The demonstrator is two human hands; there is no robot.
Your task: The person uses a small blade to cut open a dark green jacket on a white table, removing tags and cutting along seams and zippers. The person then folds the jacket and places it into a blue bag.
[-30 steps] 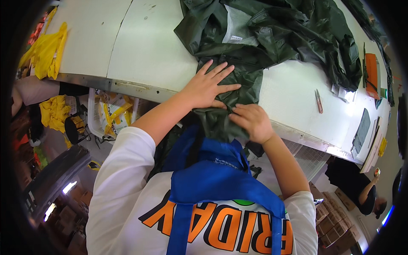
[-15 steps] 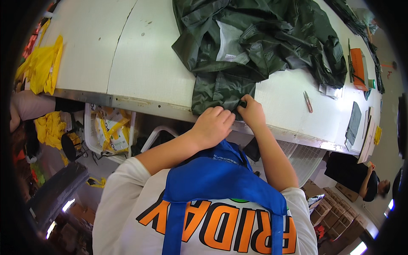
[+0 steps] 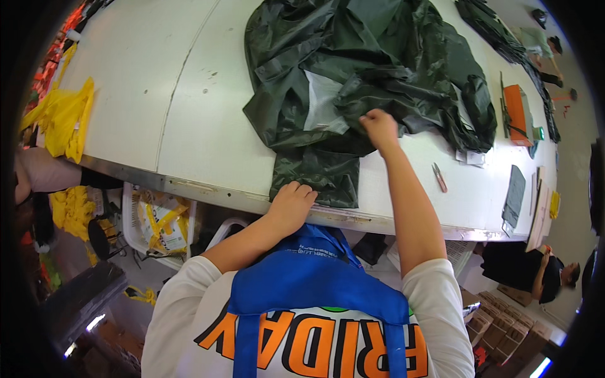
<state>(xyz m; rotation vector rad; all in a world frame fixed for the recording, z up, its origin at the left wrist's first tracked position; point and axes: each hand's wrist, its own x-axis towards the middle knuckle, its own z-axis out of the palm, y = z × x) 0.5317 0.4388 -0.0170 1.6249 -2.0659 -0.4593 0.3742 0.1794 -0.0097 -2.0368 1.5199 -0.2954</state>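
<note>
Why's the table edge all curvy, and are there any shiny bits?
Head view: the fisheye lens bends the white table's edge; head view: pale glints run along creases in the dark green garment; head view: a bright light glares at lower right, while the corners go black.

**Garment workshop**

A long white bench (image 3: pixel 120 69) carries a dark green garment (image 3: pixel 372 44), with snips (image 3: pixel 443 184) near the front edge and yellow cloth (image 3: pixel 70 120) toward the left end; cartons (image 3: pixel 507 327) stack beyond the right front corner.
</note>
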